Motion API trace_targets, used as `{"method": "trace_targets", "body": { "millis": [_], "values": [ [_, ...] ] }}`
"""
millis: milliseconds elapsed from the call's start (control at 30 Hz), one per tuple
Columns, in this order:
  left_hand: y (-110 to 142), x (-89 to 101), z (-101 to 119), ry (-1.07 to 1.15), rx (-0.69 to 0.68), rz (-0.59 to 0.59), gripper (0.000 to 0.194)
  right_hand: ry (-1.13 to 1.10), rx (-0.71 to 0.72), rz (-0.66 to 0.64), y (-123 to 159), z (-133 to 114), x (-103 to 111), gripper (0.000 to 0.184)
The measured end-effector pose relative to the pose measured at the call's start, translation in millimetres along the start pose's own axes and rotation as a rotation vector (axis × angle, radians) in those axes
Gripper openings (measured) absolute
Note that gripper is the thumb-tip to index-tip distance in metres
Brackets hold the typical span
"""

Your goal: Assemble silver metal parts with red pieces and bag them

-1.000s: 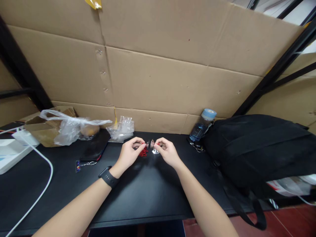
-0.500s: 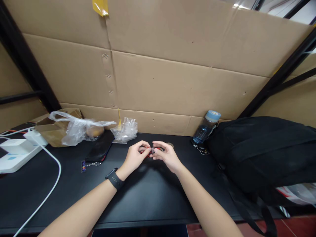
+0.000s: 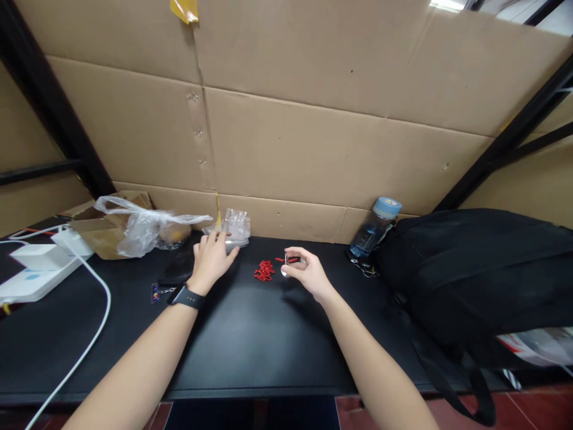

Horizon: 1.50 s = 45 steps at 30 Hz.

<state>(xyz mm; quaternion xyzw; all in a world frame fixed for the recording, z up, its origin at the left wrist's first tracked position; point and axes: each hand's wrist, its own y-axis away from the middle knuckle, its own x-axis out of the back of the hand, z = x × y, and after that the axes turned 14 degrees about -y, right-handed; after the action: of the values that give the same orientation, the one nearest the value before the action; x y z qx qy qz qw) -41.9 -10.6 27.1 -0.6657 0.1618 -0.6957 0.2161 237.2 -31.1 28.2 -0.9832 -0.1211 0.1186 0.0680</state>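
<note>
My left hand (image 3: 212, 258), a dark watch on its wrist, reaches over the table with its fingers apart. Its fingertips are at the near edge of some clear plastic bags (image 3: 237, 228); whether they touch is hard to tell. My right hand (image 3: 308, 273) pinches a small shiny round item (image 3: 285, 270) between thumb and fingers, held just above the table; its kind is too small to make out. Left of that hand lies a small heap of red loops (image 3: 264, 270), perhaps cord. Another bit of red (image 3: 286, 260) shows behind the right fingers.
At the left are a white power strip (image 3: 45, 278) with a cable, an opened cardboard box (image 3: 98, 236), a tied plastic bag (image 3: 143, 233) and a dark pouch (image 3: 175, 269). A water bottle (image 3: 375, 227), keys (image 3: 364, 268) and a black backpack (image 3: 478, 275) are at the right. Cardboard walls the back.
My left hand has left my right one and moved left to the plastic bags. The red heap, hidden behind the hands before, now shows on the table. My right hand stays nearly in place.
</note>
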Motion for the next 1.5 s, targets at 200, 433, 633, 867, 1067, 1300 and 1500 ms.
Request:
{"method": "trace_targets", "body": {
  "millis": [200, 433, 633, 867, 1067, 1300, 1500],
  "values": [
    [1.8, -10.0, 2.5, -0.006, -0.200, -0.023, 0.024, 0.007, 0.010, -0.008, 0.4, -0.8, 1.6, 0.053],
    [5.9, -15.7, 10.4, -0.098, -0.164, -0.070, 0.044, 0.007, 0.023, -0.009, 1.5, -2.7, 2.0, 0.053],
    [6.2, -14.7, 16.9, -0.112, -0.127, -0.015, 0.047, 0.019, 0.026, -0.010, 0.8, -2.0, 1.7, 0.052],
    [3.7, -10.6, 29.6, -0.087, -0.117, 0.023, 0.045, 0.026, 0.014, -0.003, 1.2, -4.7, -0.3, 0.053],
    [2.6, -10.4, 48.1, -0.075, -0.005, 0.045, 0.049, 0.081, 0.061, -0.018, 0.8, -2.0, 0.4, 0.052],
    [4.1, -23.3, 49.5, -0.117, 0.020, 0.044, 0.064, 0.065, 0.056, -0.015, 0.6, -1.3, 0.8, 0.052],
    [4.2, -13.7, 48.8, -0.096, 0.049, 0.107, 0.066, 0.079, 0.072, 0.011, 0.1, -8.6, 5.3, 0.050]
  ]
}}
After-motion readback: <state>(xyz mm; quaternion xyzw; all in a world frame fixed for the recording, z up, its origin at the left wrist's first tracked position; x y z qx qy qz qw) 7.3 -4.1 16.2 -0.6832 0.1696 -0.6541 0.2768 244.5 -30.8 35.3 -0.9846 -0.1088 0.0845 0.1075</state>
